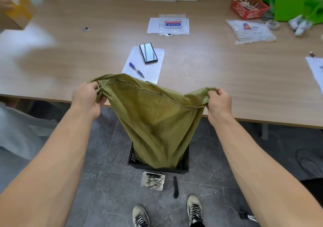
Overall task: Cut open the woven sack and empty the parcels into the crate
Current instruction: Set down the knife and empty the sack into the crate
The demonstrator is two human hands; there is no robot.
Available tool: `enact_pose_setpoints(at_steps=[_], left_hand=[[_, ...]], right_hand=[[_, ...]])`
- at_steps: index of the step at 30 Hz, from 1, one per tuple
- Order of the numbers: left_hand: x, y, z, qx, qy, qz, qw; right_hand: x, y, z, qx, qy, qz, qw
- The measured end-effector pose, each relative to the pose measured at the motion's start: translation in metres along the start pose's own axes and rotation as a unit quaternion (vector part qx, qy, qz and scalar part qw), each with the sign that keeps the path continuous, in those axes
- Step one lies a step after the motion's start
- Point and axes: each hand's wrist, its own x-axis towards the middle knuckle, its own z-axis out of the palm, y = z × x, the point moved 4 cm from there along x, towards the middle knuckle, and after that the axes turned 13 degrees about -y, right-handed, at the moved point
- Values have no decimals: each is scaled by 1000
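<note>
An olive-green woven sack (155, 121) hangs upside down, its stitched bottom seam held up at table height. My left hand (87, 96) grips the seam's left corner and my right hand (218, 102) grips the right corner. The sack's lower end reaches down into a black plastic crate (132, 158) on the floor. The sack covers the crate's inside, so no parcels show. A black knife (175, 187) lies on the floor just in front of the crate.
A wooden table (227, 79) stands behind the sack with a phone (148, 52), a pen (136, 69), a form, plastic bags and a red basket (249, 6). A torn scrap of paper (153, 181) lies beside the knife. My shoes are at the bottom. A blurred person holds a box at top left.
</note>
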Motion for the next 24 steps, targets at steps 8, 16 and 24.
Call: enact_pose_setpoints(at_steps=[8, 16, 24], left_hand=[[-1, -2, -4, -47, 13, 15, 999], [-4, 11, -6, -130, 0, 68, 989], [-12, 7, -2, -85, 10, 99, 991]], right_hand=[[-1, -6, 7, 5, -19, -1, 1000], [-2, -20, 4, 112, -14, -19, 993], [-5, -24, 8, 96, -30, -21, 995]])
